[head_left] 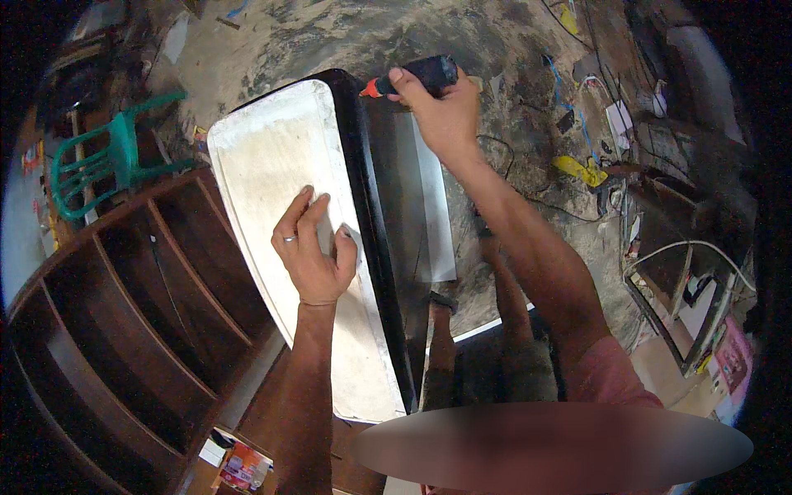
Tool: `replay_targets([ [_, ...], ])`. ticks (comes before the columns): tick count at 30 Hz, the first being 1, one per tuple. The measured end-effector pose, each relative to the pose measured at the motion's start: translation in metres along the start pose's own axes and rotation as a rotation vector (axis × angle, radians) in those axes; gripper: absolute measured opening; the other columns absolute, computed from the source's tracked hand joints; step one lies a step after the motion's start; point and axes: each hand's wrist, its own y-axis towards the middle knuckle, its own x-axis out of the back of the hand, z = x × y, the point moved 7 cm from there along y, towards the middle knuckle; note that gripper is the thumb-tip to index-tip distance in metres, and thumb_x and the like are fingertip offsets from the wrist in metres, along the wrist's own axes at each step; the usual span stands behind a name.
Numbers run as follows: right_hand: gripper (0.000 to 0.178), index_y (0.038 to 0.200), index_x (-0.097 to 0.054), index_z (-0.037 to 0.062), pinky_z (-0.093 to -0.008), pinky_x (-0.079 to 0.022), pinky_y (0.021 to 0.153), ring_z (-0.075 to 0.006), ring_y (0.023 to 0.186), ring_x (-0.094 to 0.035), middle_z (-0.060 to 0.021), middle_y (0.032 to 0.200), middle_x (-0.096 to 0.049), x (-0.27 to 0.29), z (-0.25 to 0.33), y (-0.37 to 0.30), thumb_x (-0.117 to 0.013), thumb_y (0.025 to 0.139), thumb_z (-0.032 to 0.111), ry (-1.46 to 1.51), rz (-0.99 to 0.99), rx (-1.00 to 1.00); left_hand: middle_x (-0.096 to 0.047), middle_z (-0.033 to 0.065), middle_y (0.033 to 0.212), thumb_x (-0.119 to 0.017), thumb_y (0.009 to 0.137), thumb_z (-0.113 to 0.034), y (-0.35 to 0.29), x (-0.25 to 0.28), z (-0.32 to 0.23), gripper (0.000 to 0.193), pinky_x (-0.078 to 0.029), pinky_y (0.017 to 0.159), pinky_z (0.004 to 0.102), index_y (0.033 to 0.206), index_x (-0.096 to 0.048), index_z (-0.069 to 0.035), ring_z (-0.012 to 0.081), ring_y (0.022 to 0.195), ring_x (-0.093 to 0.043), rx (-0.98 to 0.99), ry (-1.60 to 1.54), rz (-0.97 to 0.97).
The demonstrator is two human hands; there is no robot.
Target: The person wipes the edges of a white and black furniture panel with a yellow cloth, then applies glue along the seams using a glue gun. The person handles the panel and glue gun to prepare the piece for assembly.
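A long panel [272, 153] with rounded corners lies in front of me, its face cream-white and its right side covered in glossy black. On its middle rests my left hand [312, 252], a ring on one finger, fingers apart and fingertips touching the face. My right hand [441, 111] is wrapped round a dark bottle [429, 74] with an orange-red nozzle. The bottle is tilted nearly level, and its tip points left at the panel's black edge near the far right corner. Whether the tip touches the edge, I cannot tell.
A brown wooden shelf unit [124, 305] lies at the left, with a green plastic chair [124, 153] beyond it. A small box of packets [239, 466] is at the lower left. Cables, yellow scraps [582, 171] and an open frame [685, 330] clutter the right.
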Motion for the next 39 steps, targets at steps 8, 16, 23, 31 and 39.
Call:
replay_targets([
  [8, 0.03, 0.09, -0.068, 0.0025, -0.0265, -0.051, 0.066, -0.0074, 0.072, -0.062, -0.0007, 0.078, -0.07, 0.009, 0.004, -0.064, -0.087, 0.081, 0.023, 0.05, -0.114, 0.037, -0.058, 0.0167, 0.136, -0.065, 0.082, -0.017, -0.001, 0.0, 0.001, 0.043, -0.036, 0.104, 0.044, 0.124, -0.065, -0.005, 0.0318, 0.122, -0.052, -0.042, -0.016, -0.035],
  [16, 0.035, 0.098, -0.067, 0.0023, -0.0266, -0.052, 0.069, -0.0072, 0.074, -0.062, -0.0015, 0.082, -0.07, 0.021, 0.001, -0.145, -0.088, 0.08, 0.022, -0.128, -0.192, 0.065, -0.059, 0.0144, 0.136, -0.067, 0.082, -0.019, -0.006, -0.001, 0.005, 0.043, -0.035, 0.108, 0.0473, 0.123, -0.064, -0.008, 0.0341, 0.125, -0.052, -0.077, -0.081, -0.097],
  [23, 0.029, 0.104, -0.067, 0.0033, -0.0283, -0.054, 0.07, -0.0093, 0.078, -0.065, -0.0038, 0.088, -0.07, 0.031, -0.008, -0.215, -0.082, 0.086, 0.021, -0.06, -0.329, 0.187, -0.06, 0.0144, 0.133, -0.065, 0.084, -0.023, -0.009, -0.002, 0.007, 0.041, -0.037, 0.107, 0.0497, 0.121, -0.064, -0.007, 0.0361, 0.125, -0.052, -0.122, -0.081, -0.153],
  [31, 0.032, 0.1, -0.065, 0.0093, -0.0354, -0.057, 0.079, -0.0189, 0.086, -0.072, -0.0053, 0.089, -0.07, 0.043, -0.062, -0.205, -0.067, 0.098, 0.041, 1.086, -0.334, -0.443, -0.061, 0.017, 0.132, -0.063, 0.083, -0.021, -0.007, -0.002, 0.004, 0.041, -0.036, 0.108, 0.0494, 0.121, -0.064, -0.006, 0.0365, 0.125, -0.051, -0.088, -0.069, -0.121],
  [39, 0.022, 0.109, -0.065, 0.0106, -0.036, -0.055, 0.082, -0.0212, 0.092, -0.072, -0.0068, 0.102, -0.072, 0.037, -0.058, -0.145, -0.072, 0.094, 0.025, 0.943, -0.133, -0.313, -0.06, 0.0176, 0.132, -0.065, 0.081, -0.018, -0.006, -0.002, 0.002, 0.042, -0.035, 0.108, 0.0494, 0.121, -0.063, -0.005, 0.0374, 0.124, -0.051, -0.071, -0.072, -0.102],
])
